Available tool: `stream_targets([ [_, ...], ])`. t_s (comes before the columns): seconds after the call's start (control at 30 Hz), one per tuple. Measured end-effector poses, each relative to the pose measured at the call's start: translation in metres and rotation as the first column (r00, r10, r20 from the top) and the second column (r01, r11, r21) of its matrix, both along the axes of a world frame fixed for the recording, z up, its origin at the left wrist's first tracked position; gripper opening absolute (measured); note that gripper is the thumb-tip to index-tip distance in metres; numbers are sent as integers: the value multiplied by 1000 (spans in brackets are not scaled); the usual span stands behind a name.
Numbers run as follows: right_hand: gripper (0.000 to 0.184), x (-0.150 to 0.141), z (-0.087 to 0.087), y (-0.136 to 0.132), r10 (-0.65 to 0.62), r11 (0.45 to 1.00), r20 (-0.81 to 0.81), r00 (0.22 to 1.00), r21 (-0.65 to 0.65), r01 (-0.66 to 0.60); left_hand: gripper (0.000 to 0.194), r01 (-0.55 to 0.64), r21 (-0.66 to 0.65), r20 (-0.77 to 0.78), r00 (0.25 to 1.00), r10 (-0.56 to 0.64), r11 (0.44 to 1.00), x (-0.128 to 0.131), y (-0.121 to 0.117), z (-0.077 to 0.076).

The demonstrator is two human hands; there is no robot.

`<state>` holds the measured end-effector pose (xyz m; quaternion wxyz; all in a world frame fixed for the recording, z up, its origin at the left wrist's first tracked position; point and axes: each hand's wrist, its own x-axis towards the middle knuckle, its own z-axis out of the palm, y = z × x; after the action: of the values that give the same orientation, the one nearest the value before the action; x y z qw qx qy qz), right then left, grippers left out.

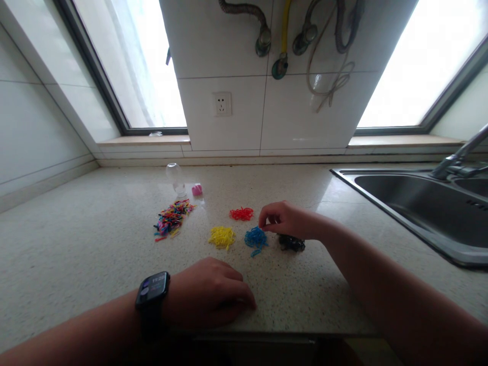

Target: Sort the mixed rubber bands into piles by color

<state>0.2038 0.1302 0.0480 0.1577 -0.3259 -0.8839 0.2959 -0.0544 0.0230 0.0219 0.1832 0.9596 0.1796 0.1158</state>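
Observation:
My right hand reaches over the counter, thumb and fingertips pinched together at the upper right edge of a pile of blue rubber bands. Whatever the pinch holds is too small to make out. Partly under that hand lies a pile of black rubber bands. Palm down near the counter's front edge rests my left hand, its fingers loosely bent and holding nothing visible. Yellow rubber bands and red rubber bands form two more piles. A larger mixed-colour heap of rubber bands sits to the left.
Behind the mixed heap stands a clear, see-through jar, with a pink cap-like piece beside it. A steel sink with a faucet is set into the speckled counter at right. A wall socket is at the back.

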Motion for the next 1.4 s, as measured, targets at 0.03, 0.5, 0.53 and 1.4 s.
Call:
stream_targets([
  [0.03, 10, 1, 0, 2, -33, 999, -31, 999, 10, 33, 21, 2, 0, -4, 1000, -2, 1000, 0, 0, 0],
  [0.5, 18, 37, -27, 43, -268, 956, -116, 956, 94, 279, 19, 2, 0, 13, 1000, -2, 1000, -1, 0, -3],
  [0.53, 19, 41, -29, 47, -286, 948, -117, 951, 106, 299, 19, 3, -4, 12, 1000, -3, 1000, -1, 0, -3],
  [1.4, 24, 75, -53, 84, -406, 903, -74, 911, 120, 413, 29, -798, 385, 137, 546, 827, 463, -105, 95, 2],
])
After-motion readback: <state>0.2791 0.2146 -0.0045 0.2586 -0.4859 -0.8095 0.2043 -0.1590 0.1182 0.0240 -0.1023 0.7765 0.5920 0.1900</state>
